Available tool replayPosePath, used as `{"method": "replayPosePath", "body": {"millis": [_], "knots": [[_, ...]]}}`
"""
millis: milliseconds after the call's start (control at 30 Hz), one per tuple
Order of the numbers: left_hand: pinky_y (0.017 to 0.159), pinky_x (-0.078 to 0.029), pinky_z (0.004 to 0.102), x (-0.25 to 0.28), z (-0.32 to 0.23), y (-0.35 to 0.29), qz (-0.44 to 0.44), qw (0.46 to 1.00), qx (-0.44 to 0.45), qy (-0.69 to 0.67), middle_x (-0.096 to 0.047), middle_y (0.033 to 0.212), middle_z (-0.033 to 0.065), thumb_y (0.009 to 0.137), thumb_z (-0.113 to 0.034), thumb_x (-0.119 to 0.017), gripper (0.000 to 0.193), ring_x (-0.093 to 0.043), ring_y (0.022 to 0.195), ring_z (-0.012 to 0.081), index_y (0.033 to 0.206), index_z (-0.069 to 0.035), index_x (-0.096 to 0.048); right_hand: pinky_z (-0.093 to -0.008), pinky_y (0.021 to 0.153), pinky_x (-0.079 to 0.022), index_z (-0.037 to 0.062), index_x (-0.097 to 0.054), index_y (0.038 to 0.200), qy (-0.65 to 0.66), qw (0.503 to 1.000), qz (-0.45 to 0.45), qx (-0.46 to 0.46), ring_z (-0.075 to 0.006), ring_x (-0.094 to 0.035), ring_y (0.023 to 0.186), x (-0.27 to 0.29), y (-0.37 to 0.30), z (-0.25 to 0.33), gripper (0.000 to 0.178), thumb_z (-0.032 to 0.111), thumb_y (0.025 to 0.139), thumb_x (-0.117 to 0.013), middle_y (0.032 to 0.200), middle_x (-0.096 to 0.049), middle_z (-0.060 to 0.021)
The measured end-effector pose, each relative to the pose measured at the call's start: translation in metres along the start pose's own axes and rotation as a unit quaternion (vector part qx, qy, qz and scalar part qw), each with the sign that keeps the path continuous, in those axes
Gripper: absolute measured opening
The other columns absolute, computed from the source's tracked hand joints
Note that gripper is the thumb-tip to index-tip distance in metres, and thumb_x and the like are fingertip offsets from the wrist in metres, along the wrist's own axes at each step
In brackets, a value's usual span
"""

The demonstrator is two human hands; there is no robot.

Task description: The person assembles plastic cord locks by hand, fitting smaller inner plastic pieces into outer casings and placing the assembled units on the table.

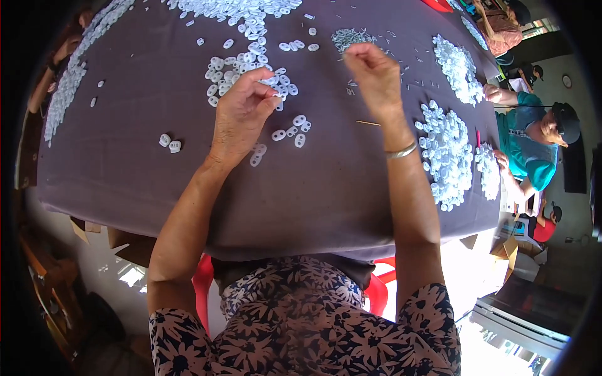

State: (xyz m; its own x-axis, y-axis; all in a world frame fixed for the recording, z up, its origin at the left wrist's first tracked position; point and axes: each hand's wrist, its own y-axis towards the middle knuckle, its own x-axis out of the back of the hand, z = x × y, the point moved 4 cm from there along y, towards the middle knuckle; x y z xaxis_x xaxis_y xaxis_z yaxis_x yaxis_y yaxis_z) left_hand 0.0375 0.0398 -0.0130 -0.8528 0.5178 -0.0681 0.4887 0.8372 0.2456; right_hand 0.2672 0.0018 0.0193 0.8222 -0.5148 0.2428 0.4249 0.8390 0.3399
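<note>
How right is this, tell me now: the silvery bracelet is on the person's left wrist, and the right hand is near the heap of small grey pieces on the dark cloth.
The side is wrong: the head view shows the silvery bracelet on the right wrist. The right hand is near the heap of small grey pieces on the dark cloth.

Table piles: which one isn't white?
The small grey pile of thin slivers just beyond the right hand; the other piles in view are white.
</note>
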Motion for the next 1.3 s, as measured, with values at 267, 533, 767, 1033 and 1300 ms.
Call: {"method": "replayPosePath", "body": {"millis": [267,533,767,1033,1300], "knots": [[0.071,-0.047,0.0206,0.005,0.010,0.001,-0.013,1.000,-0.021,0.018,-0.060,0.083,0.0020,0.083,0.004,-0.062,0.038,-0.055,0.075,0.0057,0.118,-0.005,-0.052,-0.0261,0.070,-0.048,0.0059,-0.064,0.091,-0.329,0.922,0.183,0.088,-0.0118,-0.059,0.070,0.003,0.045,-0.020,0.013,0.010,0.079,-0.066,0.078,-0.064,-0.0029],[0.067,-0.048,0.0212,0.003,0.005,-0.001,0.000,0.999,-0.046,0.014,-0.062,0.083,0.0031,0.085,0.000,-0.062,0.036,-0.056,0.072,0.0063,0.119,-0.005,-0.050,-0.0308,0.068,-0.048,0.0052,-0.060,0.087,-0.429,0.874,0.212,0.082,-0.0176,-0.057,0.068,-0.006,0.049,-0.025,0.011,0.013,0.080,-0.063,0.074,-0.060,-0.0070],[0.068,-0.049,0.0223,0.002,0.002,0.000,0.009,1.000,-0.023,0.006,-0.062,0.083,0.0040,0.084,-0.001,-0.062,0.041,-0.057,0.074,0.0080,0.122,-0.004,-0.047,-0.0212,0.058,-0.040,0.0056,-0.061,0.088,-0.222,0.960,0.171,0.015,-0.0060,-0.048,0.065,-0.030,0.012,0.012,0.006,0.012,0.086,-0.060,0.072,-0.057,0.0014],[0.069,-0.049,0.0236,0.005,0.003,0.000,-0.001,0.999,-0.009,0.037,-0.062,0.082,0.0036,0.083,-0.003,-0.064,0.042,-0.057,0.073,0.0087,0.122,-0.005,-0.047,-0.0193,0.056,-0.037,0.0032,-0.066,0.093,0.090,0.971,0.208,-0.071,-0.0044,-0.045,0.063,-0.064,-0.031,0.019,0.008,0.008,0.087,-0.062,0.077,-0.057,0.0023],[0.067,-0.049,0.0255,0.004,0.012,0.000,0.008,0.998,-0.002,0.069,-0.062,0.082,0.0047,0.082,-0.004,-0.064,0.045,-0.058,0.071,0.0108,0.123,-0.005,-0.046,-0.0195,0.055,-0.039,0.0044,-0.066,0.092,0.210,0.952,0.193,-0.114,-0.0047,-0.047,0.063,-0.074,-0.044,0.002,0.007,0.008,0.086,-0.065,0.075,-0.057,0.0026]]}}
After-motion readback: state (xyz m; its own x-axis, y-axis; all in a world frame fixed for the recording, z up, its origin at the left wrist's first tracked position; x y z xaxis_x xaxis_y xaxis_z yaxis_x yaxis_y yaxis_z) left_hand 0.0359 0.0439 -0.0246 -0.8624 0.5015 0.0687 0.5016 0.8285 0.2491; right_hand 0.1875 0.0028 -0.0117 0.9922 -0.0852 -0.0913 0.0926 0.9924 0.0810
